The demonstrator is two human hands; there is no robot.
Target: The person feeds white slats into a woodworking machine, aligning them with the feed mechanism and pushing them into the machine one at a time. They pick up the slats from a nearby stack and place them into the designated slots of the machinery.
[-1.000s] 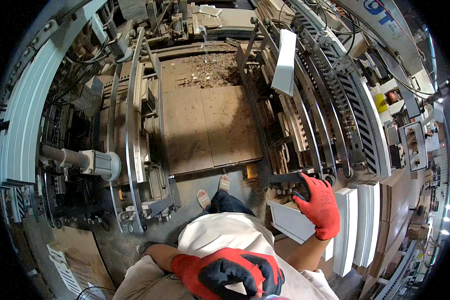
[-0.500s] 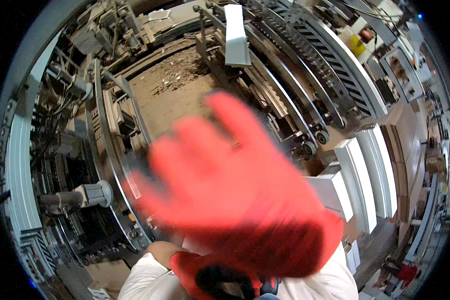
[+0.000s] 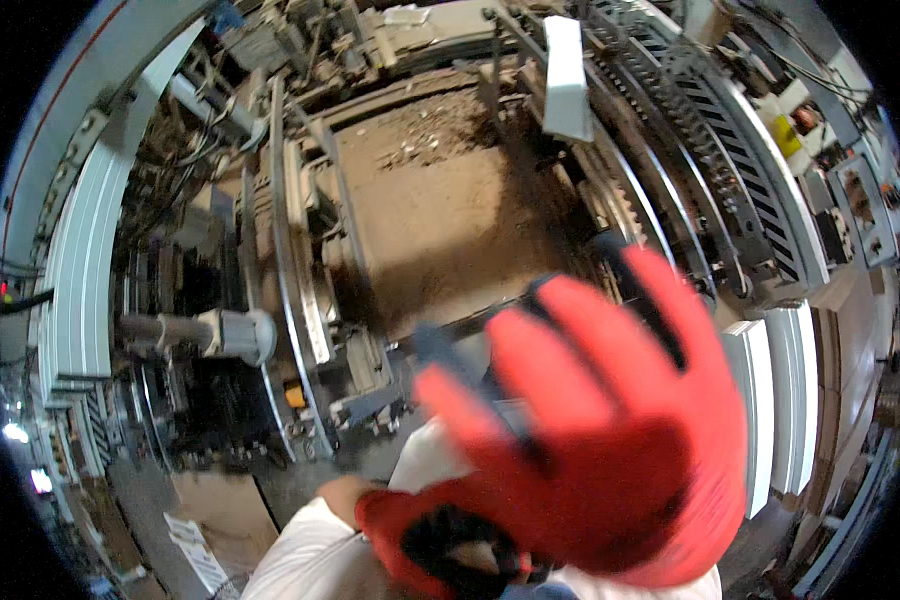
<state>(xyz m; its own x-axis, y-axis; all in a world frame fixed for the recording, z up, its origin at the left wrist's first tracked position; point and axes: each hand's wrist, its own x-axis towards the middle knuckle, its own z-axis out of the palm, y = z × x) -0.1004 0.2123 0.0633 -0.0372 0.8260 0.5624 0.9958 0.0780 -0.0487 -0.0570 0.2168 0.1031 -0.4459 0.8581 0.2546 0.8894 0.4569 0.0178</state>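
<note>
My right hand (image 3: 600,450), in a red glove, is raised close in front of the camera. It is blurred, its fingers are spread and it holds nothing. It hides the near end of the machine's brown bed (image 3: 440,210) and the rails on the right. My left hand (image 3: 450,545), in a red and black glove, stays low against my white shirt (image 3: 300,560). Its fingers look curled, and whether it holds anything is hidden.
A large machine fills the view, with curved metal rails (image 3: 285,260) on both sides of the dusty bed. A white block (image 3: 567,80) sits at the top, a grey motor cylinder (image 3: 220,335) at the left, white panels (image 3: 775,400) at the right. Cardboard (image 3: 225,510) lies on the floor.
My right hand left the machine's right edge and rose in front of the camera, then shifted right and lower. My left hand stayed at my chest.
</note>
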